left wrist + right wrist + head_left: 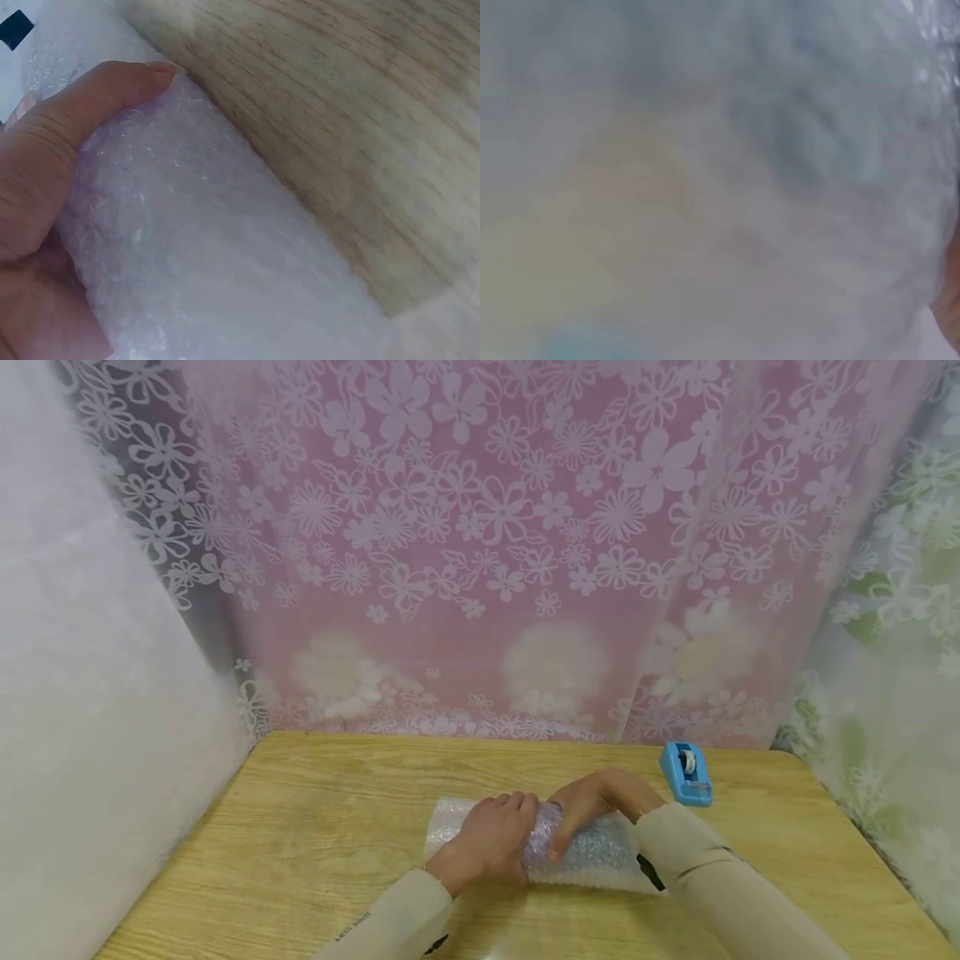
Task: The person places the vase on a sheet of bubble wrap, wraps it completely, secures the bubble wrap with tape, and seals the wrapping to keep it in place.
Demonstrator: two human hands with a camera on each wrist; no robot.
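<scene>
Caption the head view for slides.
Left grip and right grip hold bubble-wrap bundle on wooden table; blue tape dispenser beyond.

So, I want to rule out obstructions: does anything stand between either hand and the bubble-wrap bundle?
Nothing visible does: the left hand and the right hand both grip the bubble-wrap bundle directly. The blue tape dispenser sits apart, farther back and to the right, out of the way.

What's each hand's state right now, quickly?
Left hand: holding the bubble-wrapped roll, curled over it.
Right hand: holding the same roll, farther toward its right end.
</scene>
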